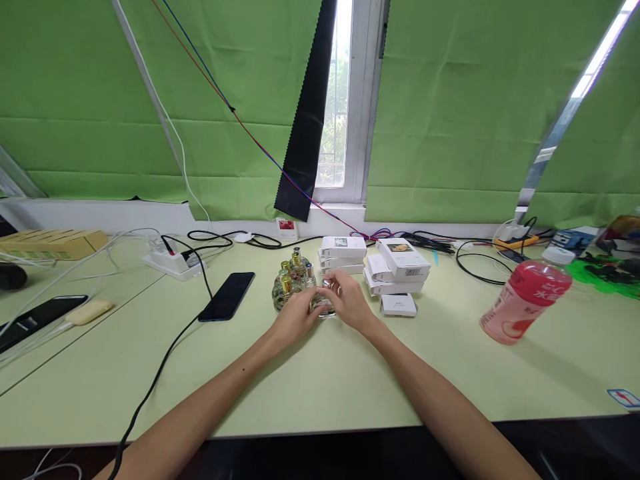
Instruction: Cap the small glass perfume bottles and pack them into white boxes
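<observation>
A small clear glass perfume bottle [327,311] with a silvery cap stands on the table between my two hands. My left hand [296,313] is closed on its left side. From the right, my right hand [351,301] has its fingers closed around the cap and upper part, hiding much of it. Directly left of it, partly behind my left hand, several similar perfume bottles [297,265] with gold and silvery tops stand in a tight cluster. A stack of small white boxes [345,248] lies just behind my hands; another stack of white boxes [397,270] is to the right.
A black phone [227,297] lies left of the bottles, with a black cable [165,363] running past it over the table edge. A pink drink bottle [525,300] stands at the right. Behind are a power strip [173,259], loose cables and a yellow carton [55,245].
</observation>
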A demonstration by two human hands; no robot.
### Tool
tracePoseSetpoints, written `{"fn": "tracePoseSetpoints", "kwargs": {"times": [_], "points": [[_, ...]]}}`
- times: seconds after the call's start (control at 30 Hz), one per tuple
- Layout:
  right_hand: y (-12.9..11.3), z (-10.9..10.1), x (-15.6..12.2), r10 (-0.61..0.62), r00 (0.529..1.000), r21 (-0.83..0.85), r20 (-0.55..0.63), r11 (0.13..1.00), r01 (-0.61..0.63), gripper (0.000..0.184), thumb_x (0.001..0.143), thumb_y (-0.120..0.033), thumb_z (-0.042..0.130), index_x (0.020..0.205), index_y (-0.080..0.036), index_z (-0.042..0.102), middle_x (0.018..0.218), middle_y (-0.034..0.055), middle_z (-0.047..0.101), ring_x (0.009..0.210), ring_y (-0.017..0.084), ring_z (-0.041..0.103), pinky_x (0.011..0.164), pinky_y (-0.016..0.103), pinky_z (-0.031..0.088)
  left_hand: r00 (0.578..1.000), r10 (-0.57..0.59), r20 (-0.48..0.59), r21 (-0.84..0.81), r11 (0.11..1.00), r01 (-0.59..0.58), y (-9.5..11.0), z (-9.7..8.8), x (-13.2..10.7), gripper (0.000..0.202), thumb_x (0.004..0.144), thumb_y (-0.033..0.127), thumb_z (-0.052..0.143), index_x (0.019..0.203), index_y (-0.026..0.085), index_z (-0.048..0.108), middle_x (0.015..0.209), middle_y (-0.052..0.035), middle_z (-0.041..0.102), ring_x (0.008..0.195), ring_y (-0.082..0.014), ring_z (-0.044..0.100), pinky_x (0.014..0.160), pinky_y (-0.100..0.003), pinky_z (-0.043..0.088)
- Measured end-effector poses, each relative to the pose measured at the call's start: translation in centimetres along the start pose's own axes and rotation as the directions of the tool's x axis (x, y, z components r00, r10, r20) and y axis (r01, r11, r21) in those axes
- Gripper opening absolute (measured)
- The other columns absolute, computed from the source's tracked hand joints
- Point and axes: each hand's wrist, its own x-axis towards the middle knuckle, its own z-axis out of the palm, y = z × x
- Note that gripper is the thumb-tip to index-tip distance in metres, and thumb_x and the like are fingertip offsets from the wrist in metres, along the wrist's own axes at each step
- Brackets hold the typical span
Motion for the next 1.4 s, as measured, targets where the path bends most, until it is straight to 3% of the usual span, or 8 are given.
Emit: {"fn": "tracePoseSetpoints", "kwargs": {"times": [0.13,0.3,0.57,0.97,1.1,1.23,1.4], "points": [[-0.10,-0.12,-0.06,0.025,1.000,-0.011,-0.012,1.000,-0.026,0.014,0.092,-0.033,0.065,0.098,-0.021,0.061,0.090,0.0030,0.063,0.069,0.016,0.053,0.067,0.029,0.047,1.000,-0.016,0.007,0.010,1.000,0.016,0.02,0.00,-0.02,0.022,0.096,0.035,0.058,0.107,0.018,0.067,0.080,-0.0027,0.071,0.064,-0.0188,0.062,0.065,-0.028,0.043],[-0.68,-0.33,-0.38,-0.025,0.998,-0.022,0.066,0.999,0.027,0.024,0.097,-0.024,0.054,0.119,-0.020,0.062,0.107,0.0070,0.065,0.071,0.016,0.055,0.070,0.030,0.048,1.000,-0.012,0.022,-0.007,1.000,0.012,0.27,-0.28,-0.04,0.020,0.096,0.033,0.057,0.105,0.018,0.067,0.087,-0.0037,0.072,0.063,-0.0174,0.061,0.066,-0.029,0.044],[-0.47,-0.20,-0.16,-0.040,0.998,-0.041,0.055,0.998,0.042,0.017,0.095,-0.020,0.052,0.108,-0.019,0.063,0.102,0.0077,0.065,0.080,0.018,0.059,0.078,0.032,0.050,0.999,-0.029,0.027,0.024,0.999,0.029,0.32,-0.24,0.03,0.020,0.096,0.034,0.056,0.104,0.018,0.066,0.088,-0.0048,0.072,0.068,-0.0196,0.062,0.066,-0.029,0.042],[-0.17,-0.06,0.28,0.028,0.999,-0.008,0.015,1.000,-0.028,0.009,0.089,-0.028,0.064,0.091,-0.020,0.060,0.089,0.0030,0.059,0.069,0.016,0.053,0.067,0.030,0.047,1.000,-0.001,-0.024,-0.031,1.000,0.000,0.30,-0.19,0.07,0.021,0.093,0.033,0.060,0.106,0.020,0.070,0.080,-0.0026,0.073,0.064,-0.0193,0.063,0.070,-0.030,0.049],[-0.30,-0.14,0.04,0.037,0.999,-0.014,0.009,0.999,-0.037,0.015,0.092,-0.033,0.065,0.098,-0.020,0.064,0.094,0.0042,0.064,0.067,0.015,0.053,0.066,0.029,0.048,1.000,-0.006,-0.007,-0.027,1.000,0.006,0.39,-0.25,0.04,0.024,0.095,0.035,0.059,0.107,0.019,0.070,0.082,-0.0034,0.074,0.062,-0.0182,0.062,0.070,-0.030,0.048],[-0.71,-0.39,-0.25,-0.011,0.999,-0.006,0.034,1.000,0.011,0.022,0.100,-0.029,0.052,0.115,-0.021,0.067,0.105,0.0074,0.068,0.072,0.016,0.058,0.069,0.029,0.049,1.000,-0.022,0.018,-0.010,1.000,0.022,0.51,-0.36,0.05,0.030,0.096,0.036,0.058,0.118,0.019,0.068,0.083,-0.0032,0.073,0.062,-0.0181,0.061,0.069,-0.029,0.046],[-0.70,-0.46,-0.14,-0.023,0.999,-0.007,0.028,1.000,0.023,0.024,0.101,-0.025,0.047,0.108,-0.021,0.070,0.100,0.0077,0.069,0.084,0.019,0.063,0.074,0.030,0.050,0.999,-0.043,0.023,0.012,0.999,0.042,0.40,-0.30,0.08,0.040,0.094,0.036,0.060,0.129,0.017,0.064,0.084,-0.0044,0.073,0.062,-0.0186,0.061,0.066,-0.028,0.044]]}}
